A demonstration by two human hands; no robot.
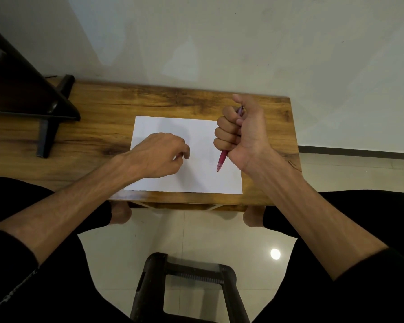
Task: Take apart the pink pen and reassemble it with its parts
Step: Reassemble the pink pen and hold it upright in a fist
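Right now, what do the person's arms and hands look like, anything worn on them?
Both forearms are bare, with black sleeves pushed up near the elbows. The left hand and right hand wear no gloves, and no rings or watch show. A small dark mark sits on the right forearm near the wrist; what it is cannot be told.

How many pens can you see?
1. The pink pen is gripped in the fist of the right hand, tip pointing down over the white paper. The left hand is curled loosely, so a small part could be hidden there.
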